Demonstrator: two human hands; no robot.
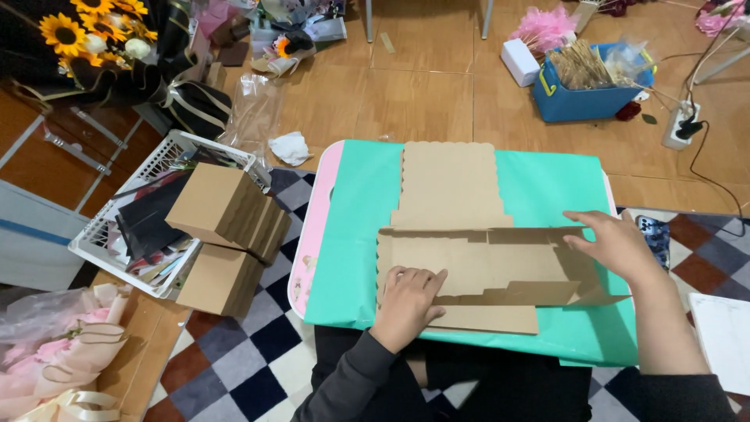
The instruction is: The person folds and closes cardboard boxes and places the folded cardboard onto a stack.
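A flat brown cardboard box blank (pixel 461 242) with a scalloped far flap lies on a teal sheet (pixel 547 187) covering a small pink-edged table (pixel 316 227). Its near panels are partly folded up. My left hand (pixel 408 301) presses flat on the near left panel, fingers together. My right hand (pixel 617 246) rests on the right end of the blank, fingers spread over a folded side flap. Neither hand grips anything.
A stack of folded brown boxes (pixel 226 234) leans at the left beside a white basket (pixel 101 234) of dark papers. A sunflower bouquet (pixel 86 39) lies far left, a blue bin (pixel 586 86) far right, a power strip (pixel 681 125) and a phone (pixel 655 238) at right.
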